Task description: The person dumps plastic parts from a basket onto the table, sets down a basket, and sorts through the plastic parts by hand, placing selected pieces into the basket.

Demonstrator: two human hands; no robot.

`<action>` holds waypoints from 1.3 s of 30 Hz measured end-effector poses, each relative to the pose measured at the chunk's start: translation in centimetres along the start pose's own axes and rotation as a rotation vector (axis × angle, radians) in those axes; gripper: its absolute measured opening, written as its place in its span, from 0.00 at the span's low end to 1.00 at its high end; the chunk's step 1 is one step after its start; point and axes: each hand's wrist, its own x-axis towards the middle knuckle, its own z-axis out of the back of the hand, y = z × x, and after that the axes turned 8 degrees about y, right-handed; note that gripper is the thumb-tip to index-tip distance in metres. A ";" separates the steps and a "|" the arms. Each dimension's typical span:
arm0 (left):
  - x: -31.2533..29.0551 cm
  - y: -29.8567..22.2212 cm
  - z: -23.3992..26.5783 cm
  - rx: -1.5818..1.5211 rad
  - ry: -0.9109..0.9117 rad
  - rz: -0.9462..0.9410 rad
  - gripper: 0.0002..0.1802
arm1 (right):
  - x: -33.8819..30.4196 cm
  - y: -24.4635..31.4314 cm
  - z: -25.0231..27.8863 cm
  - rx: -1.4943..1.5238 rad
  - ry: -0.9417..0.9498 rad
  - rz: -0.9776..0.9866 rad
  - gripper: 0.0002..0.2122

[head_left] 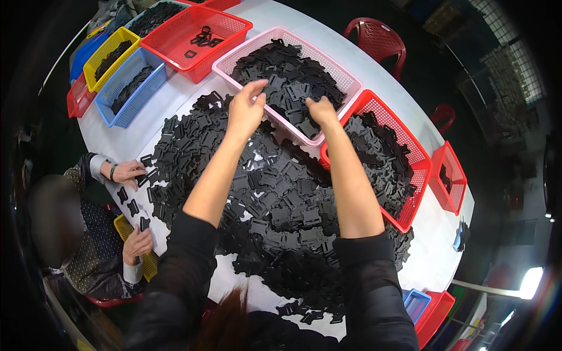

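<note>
Both my arms reach over a pink basket (349, 78) heaped with flat black plastic pieces (316, 76) that have slotted ends. At its near left edge, my left hand (248, 108) has its thumb and fingers bent around the edge of one black plastic piece (271, 91). My right hand (322, 111) dips into the near right part of the basket with fingers curled down among the pieces; what they grip is hidden. A large loose pile of the same black pieces (287, 202) spreads over the white table (219, 281) beneath my forearms.
A red basket (418, 158) of black pieces adjoins the pink one. Red (170, 44), blue (132, 88) and yellow (99, 55) baskets stand at the far left. On the left, a co-worker's hands (137, 243) handle pieces at the table edge. A red chair (377, 38) stands beyond.
</note>
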 end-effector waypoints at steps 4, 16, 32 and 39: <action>-6.1 0.2 0.3 -0.096 -0.033 -0.031 0.17 | -0.3 4.0 -4.3 0.013 0.005 -0.129 0.38; -12.9 -4.4 3.2 -0.045 -0.056 -0.038 0.18 | -0.6 2.8 -7.2 -0.410 -0.038 0.446 0.28; -31.9 -31.0 -6.1 0.061 0.350 -1.153 0.08 | -45.5 -28.9 1.4 0.118 -0.847 0.091 0.16; -46.6 -35.6 -15.3 0.031 0.481 -1.217 0.08 | -60.4 -45.3 -1.7 -0.274 -0.637 -0.466 0.38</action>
